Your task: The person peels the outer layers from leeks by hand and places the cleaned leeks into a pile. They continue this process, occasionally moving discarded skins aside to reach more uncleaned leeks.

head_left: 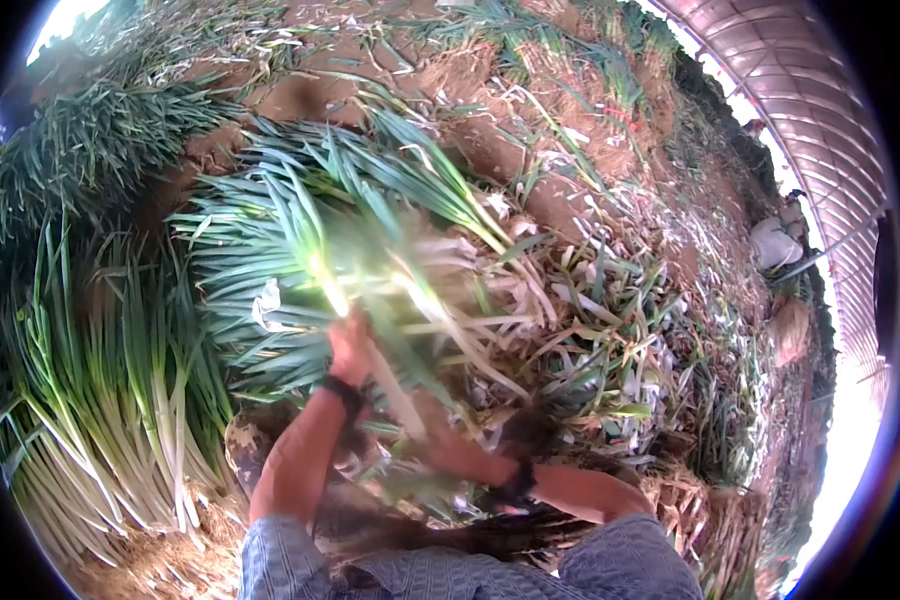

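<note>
My left hand (pixel 350 348) is closed around a long green onion (pixel 394 388), its green leaves pointing up and away and its white stalk slanting down toward me. Close to the lower end of that stalk is my right hand (pixel 458 452), smeared by motion, so its fingers cannot be made out. Beyond my hands spreads a heap of green onions (pixel 245 235), leaves to the left and white stalks to the right. Some leaves near the left hand are blurred too. Both wrists wear dark bands.
On my left lies a thick row of green onions (pixel 120 410), roots toward me. More leafy bundles (pixel 80 150) lie behind it. Stripped leaves (pixel 630 350) litter the ground at right. A white sack (pixel 776 243) stands far right, near the arched roof (pixel 820 120).
</note>
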### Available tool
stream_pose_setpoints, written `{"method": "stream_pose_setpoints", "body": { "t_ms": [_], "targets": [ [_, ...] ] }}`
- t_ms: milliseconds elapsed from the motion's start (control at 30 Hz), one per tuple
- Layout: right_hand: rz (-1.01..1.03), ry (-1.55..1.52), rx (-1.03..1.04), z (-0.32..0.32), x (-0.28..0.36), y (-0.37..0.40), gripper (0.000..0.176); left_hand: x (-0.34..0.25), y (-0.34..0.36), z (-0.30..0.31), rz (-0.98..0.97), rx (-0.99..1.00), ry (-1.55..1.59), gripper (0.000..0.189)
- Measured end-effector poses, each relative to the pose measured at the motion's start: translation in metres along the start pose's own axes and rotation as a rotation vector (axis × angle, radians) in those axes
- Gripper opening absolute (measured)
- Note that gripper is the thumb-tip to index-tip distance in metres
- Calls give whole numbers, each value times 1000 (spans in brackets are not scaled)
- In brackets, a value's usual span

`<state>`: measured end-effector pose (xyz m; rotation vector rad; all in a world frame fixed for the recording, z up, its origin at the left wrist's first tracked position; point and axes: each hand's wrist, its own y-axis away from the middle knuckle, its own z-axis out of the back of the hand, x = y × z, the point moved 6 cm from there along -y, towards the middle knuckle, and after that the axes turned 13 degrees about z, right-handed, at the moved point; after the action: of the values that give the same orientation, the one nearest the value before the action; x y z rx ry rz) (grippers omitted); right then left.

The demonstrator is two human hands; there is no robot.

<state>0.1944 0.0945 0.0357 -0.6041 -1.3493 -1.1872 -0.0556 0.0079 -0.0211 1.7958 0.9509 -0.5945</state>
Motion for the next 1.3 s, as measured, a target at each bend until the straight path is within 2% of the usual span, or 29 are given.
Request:
{"method": "stream_pose_setpoints", "body": {
  "t_ms": [33,67,100,133,167,200,233,267,300,367,433,467,533,567,600,633,667,700,733,767,833,933,967,1033,1067,1167,1233,1300],
  "targets": [
    [22,43,89,-8,-2,21,60,-7,-15,3,100,-17,74,36],
    [48,83,175,-16,-5,42,58,-14,-34,8,45,-44,37,34],
    [59,71,158,-27,34,88,55,-8,-3,35,-1,-4,1,34],
    [70,59,141,-38,73,133,53,-9,2,41,35,-15,-43,34],
    [43,108,140,-12,88,156,50,-15,2,41,57,-17,-90,34],
    [-150,63,-25,27,68,182,39,-20,8,41,43,-32,-135,33],
    [-82,453,-54,79,95,198,32,-16,23,42,41,-50,-182,33],
    [-275,255,-360,131,81,231,23,-7,39,36,62,0,-140,33],
    [-569,718,-509,186,92,256,24,2,47,33,58,67,-93,32],
    [-574,1330,-658,252,98,299,24,-8,84,18,105,84,77,31],
    [-304,1129,-731,279,84,296,24,-5,109,10,81,72,106,30],
    [-181,1023,-753,285,74,293,25,2,118,13,82,62,121,29],
    [-243,865,-625,292,12,252,22,19,115,20,112,94,30,29],
    [-312,581,-664,260,35,207,16,31,106,26,123,108,-21,29],
    [-262,466,-720,244,33,171,14,53,91,40,124,135,-22,29],
    [-104,602,-621,240,0,135,12,75,76,54,124,161,-24,30],
    [-64,418,-594,232,-18,101,13,81,78,60,182,131,-37,29],
    [-132,689,-543,223,-27,69,15,88,78,65,238,99,-48,29],
    [-89,747,-549,224,-66,42,18,104,73,75,253,30,-51,28],
    [-301,734,-491,214,-77,17,24,110,73,77,317,-1,-18,28],
    [-321,706,-504,197,-88,-18,33,112,85,75,447,-69,48,28],
    [-224,703,-667,197,-184,-48,41,116,87,71,383,-56,15,29],
    [-284,705,-573,194,-205,-53,43,118,85,72,352,-47,-14,28],
    [-405,702,-392,185,-239,-56,46,114,84,68,428,-82,12,27],
    [-511,600,-337,178,-200,-53,46,118,82,69,434,-93,7,26],
    [-14,536,-362,143,-156,-68,44,121,75,60,438,-95,-18,23],
    [-128,59,-434,115,-87,-74,50,115,77,46,449,-54,-16,23],
    [171,111,-452,98,-91,-91,43,100,84,29,461,5,27,24]
  ]
}}
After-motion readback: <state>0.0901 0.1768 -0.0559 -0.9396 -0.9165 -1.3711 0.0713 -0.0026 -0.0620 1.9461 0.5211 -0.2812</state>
